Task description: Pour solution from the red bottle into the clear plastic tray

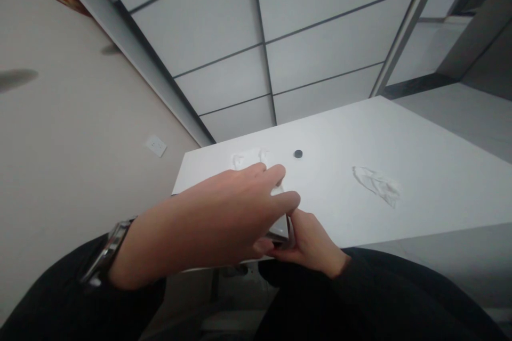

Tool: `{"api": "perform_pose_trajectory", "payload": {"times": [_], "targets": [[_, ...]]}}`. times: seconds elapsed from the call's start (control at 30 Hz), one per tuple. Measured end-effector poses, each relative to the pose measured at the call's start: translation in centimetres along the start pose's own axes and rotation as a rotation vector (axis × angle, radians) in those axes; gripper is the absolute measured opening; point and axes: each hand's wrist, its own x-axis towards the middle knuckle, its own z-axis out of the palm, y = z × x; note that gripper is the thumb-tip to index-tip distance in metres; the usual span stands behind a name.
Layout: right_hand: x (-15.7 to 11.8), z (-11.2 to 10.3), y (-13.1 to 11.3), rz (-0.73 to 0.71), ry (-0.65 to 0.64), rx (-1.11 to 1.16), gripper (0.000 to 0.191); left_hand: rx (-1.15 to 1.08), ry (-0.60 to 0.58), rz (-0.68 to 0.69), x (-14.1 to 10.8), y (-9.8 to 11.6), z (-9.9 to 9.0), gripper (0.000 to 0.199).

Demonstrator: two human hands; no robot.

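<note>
Close to the near edge of the white table (328, 181), both hands are on one small boxy object (280, 228) with a glossy pale face and a dark side. My right hand (314, 240) grips it from the right, fingers wrapped around its lower end. Over its top bends my left hand (244, 208), its fingers curled. A bit of something white (277, 190) shows between the left fingers, perhaps tissue or part of the object. Most of the object is hidden by the left hand, so its exact kind cannot be made out.
A small dark round disc (298, 154) lies beyond the hands. To the right is a crumpled white tissue (376, 185). Crinkled whitish material (239, 161) lies behind the left hand. Sliding panel doors (224, 42) stand past the table, and a wall with a socket (156, 145) is at left.
</note>
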Motion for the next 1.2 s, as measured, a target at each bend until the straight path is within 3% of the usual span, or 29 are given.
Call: {"api": "perform_pose_trajectory", "payload": {"times": [0.17, 0.5, 0.63, 0.8, 0.97, 1.1, 1.2], "targets": [[0.0, 0.2, 0.7, -0.019, 0.0, 0.014, 0.088, -0.294, 0.057, -0.11, -1.9, -1.9, 1.8, 0.039], [-0.3, 0.6, 1.5, -0.031, -0.004, 0.025, 0.091, -0.72, 0.487, -0.07, -4.9, -4.2, 9.3, 0.05], [-0.4, 0.6, 1.8, -0.053, -0.014, -0.004, 0.091, -0.824, 0.623, -0.146, -5.8, -4.6, 12.2, 0.064], [-0.6, 0.6, 2.3, -0.085, 0.011, -0.035, 0.09, -1.108, 0.707, -0.211, -6.5, -4.0, 16.1, 0.071], [-0.8, 0.8, 2.8, -0.109, 0.032, -0.064, 0.088, -1.428, 0.982, -0.245, -5.3, -2.8, 20.1, 0.1], [-0.9, 0.8, 2.8, -0.113, 0.04, -0.077, 0.087, -1.595, 1.083, -0.346, -3.9, -1.5, 21.5, 0.111], [-0.9, 0.8, 2.9, -0.109, 0.042, -0.077, 0.087, -1.688, 1.099, -0.38, -3.3, -0.8, 21.9, 0.105]]}}
